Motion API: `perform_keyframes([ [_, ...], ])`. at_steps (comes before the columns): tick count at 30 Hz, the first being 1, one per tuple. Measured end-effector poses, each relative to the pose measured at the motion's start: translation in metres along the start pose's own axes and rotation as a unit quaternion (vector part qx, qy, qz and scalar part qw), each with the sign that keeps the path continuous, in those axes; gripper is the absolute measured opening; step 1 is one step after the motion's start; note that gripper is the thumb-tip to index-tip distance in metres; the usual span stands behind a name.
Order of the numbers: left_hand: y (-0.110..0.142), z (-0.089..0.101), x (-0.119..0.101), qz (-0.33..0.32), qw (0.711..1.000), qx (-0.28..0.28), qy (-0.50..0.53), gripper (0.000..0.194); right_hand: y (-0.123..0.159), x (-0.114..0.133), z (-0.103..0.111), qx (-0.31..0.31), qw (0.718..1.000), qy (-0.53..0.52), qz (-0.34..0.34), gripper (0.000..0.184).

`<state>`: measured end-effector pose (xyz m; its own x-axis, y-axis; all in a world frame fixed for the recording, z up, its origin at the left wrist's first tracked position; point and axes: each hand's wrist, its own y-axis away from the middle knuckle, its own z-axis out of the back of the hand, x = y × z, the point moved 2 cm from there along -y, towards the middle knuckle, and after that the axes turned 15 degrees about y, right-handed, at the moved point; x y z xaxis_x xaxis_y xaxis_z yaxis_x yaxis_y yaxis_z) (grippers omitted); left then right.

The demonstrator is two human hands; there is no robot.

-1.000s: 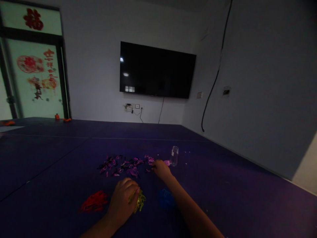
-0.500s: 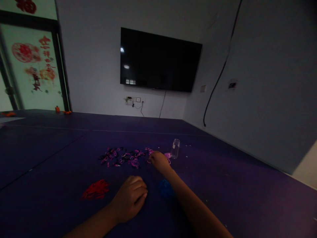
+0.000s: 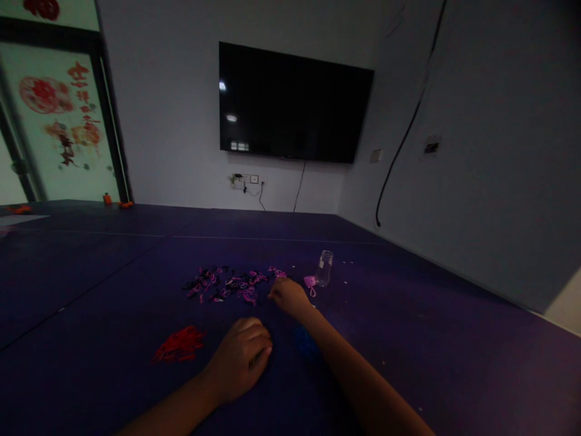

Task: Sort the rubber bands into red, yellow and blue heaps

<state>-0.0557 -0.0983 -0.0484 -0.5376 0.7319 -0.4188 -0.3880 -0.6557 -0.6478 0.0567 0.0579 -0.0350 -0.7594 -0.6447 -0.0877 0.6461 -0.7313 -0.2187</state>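
My left hand (image 3: 241, 358) rests on the dark purple mat (image 3: 113, 290) with its fingers curled under; whatever is beneath them is hidden. My right hand (image 3: 285, 296) reaches further out, fingers pinched together at the right end of a scatter of small pink and black pieces (image 3: 227, 284). What the pinch holds is too small to see. A pile of red pieces (image 3: 179, 344) lies left of my left hand. A blue pile (image 3: 305, 342) sits between my forearms, partly covered by the right one.
A small clear bottle (image 3: 324, 268) stands just beyond my right hand, with a pink lid (image 3: 310, 281) beside it. A black screen (image 3: 293, 103) hangs on the far wall. A glass door with red decorations (image 3: 59, 121) is at left, a wall close on the right.
The yellow pile seen beside my left hand a second ago is now covered by it. My right hand has drawn back slightly toward me. The view has tilted down a little.
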Motion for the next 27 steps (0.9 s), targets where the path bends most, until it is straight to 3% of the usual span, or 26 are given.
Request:
perform_keyframes([
  [13, -0.001, 0.0, -0.003, 0.009, 1.0, 0.013, 0.001, 0.018, 0.0, 0.011, -0.001, -0.008, 0.991, 0.132, 0.031, 0.023],
  [20, 0.0, -0.002, 0.0, -0.011, 1.0, 0.014, -0.01, 0.022, 0.002, 0.03, 0.017, -0.032, 0.995, 0.081, 0.049, 0.025],
  [27, 0.0, -0.002, 0.002, 0.01, 1.0, 0.01, -0.01, 0.019, 0.003, 0.038, 0.01, 0.007, 0.996, 0.062, 0.064, 0.02],
])
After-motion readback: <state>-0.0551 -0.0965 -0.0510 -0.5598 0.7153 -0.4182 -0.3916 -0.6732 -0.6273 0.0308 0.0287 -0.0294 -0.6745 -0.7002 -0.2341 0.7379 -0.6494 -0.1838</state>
